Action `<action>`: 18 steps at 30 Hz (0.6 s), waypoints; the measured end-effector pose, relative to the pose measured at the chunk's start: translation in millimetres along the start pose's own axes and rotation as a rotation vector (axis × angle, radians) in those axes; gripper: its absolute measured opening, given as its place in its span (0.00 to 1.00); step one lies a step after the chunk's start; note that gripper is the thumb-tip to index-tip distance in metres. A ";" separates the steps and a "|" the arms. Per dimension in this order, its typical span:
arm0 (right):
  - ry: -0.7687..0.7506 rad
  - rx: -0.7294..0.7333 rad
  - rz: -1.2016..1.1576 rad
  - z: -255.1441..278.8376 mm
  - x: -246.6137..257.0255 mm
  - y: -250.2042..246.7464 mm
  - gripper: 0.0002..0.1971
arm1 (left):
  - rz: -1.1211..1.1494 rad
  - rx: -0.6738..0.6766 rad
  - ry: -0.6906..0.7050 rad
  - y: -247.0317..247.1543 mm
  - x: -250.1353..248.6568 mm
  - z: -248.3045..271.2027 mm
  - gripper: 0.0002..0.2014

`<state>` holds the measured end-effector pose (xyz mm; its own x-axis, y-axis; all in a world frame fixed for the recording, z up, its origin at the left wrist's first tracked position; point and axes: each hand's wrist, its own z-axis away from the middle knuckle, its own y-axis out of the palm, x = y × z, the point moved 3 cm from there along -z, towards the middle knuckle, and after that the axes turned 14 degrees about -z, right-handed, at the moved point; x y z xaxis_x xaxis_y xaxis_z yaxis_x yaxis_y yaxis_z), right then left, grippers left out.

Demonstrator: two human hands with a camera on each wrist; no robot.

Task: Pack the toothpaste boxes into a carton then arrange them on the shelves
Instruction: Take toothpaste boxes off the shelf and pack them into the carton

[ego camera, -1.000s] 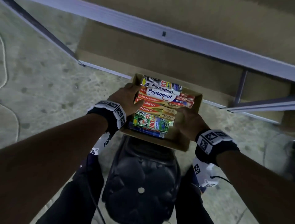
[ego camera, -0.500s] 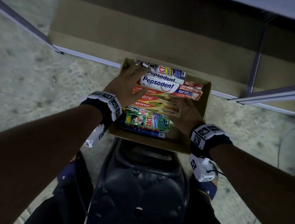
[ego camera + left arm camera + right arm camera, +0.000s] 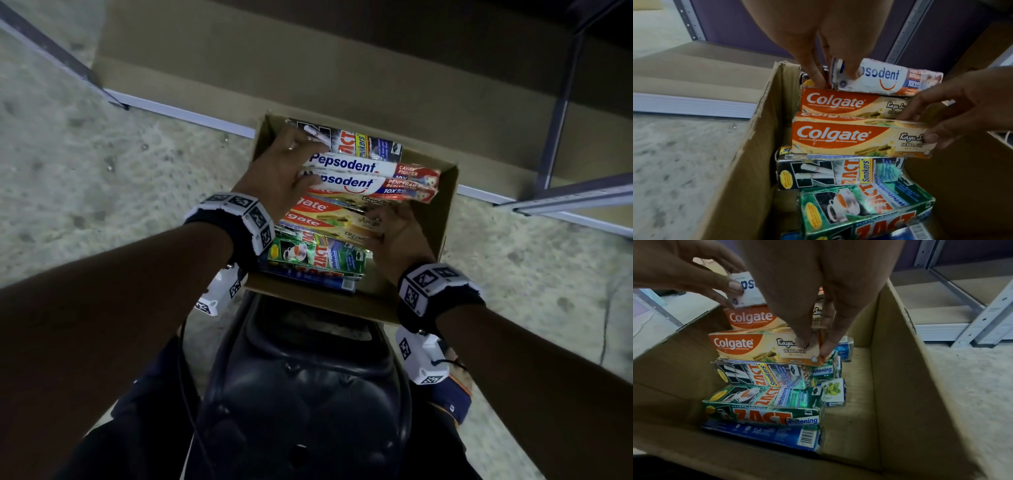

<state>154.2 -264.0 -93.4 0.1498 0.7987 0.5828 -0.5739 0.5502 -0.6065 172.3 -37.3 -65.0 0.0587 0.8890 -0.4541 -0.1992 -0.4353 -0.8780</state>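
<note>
An open brown carton (image 3: 445, 212) sits on a dark stool and holds a pile of toothpaste boxes. My left hand (image 3: 281, 171) pinches the left end of a white Pepsodent box (image 3: 356, 185) (image 3: 875, 79) on top of the pile. My right hand (image 3: 397, 233) grips the right end of an orange Colgate box (image 3: 849, 138) (image 3: 760, 347), thumb on its front face. A second Colgate box (image 3: 836, 102) lies behind it. Under them lie black and green Zact boxes (image 3: 764, 376) and a blue box (image 3: 764, 433).
The black stool (image 3: 301, 377) stands between my knees. A low metal shelf lined with cardboard (image 3: 308, 68) runs just behind the carton, with an upright post (image 3: 561, 102) at the right. Rough concrete floor (image 3: 85, 171) lies on both sides. The carton's right half (image 3: 855, 402) is bare.
The view has come closer to the carton. My left hand slid from the carton's left side up onto the end of the Pepsodent box; my right hand stays at the Colgate boxes.
</note>
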 end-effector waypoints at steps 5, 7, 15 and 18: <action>0.044 0.045 0.041 10.4 8.3 -11.3 0.21 | 0.039 0.028 -0.092 -9.1 -7.2 5.5 0.19; 0.069 0.067 0.061 17.8 12.8 -19.5 0.21 | 0.037 0.069 -0.141 -15.7 -12.5 11.3 0.19; 0.252 0.042 -0.012 67.9 25.4 -57.4 0.18 | -0.023 0.221 -0.422 -53.6 -20.0 61.1 0.17; 0.300 0.088 0.064 89.4 28.6 -66.4 0.17 | 0.048 0.196 -0.523 -60.1 -14.0 85.8 0.15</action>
<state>124.7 -299.5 11.9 0.3342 0.8746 0.3514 -0.6556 0.4835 -0.5800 99.6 -11.4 7.2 -0.4379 0.8426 -0.3133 -0.3705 -0.4867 -0.7911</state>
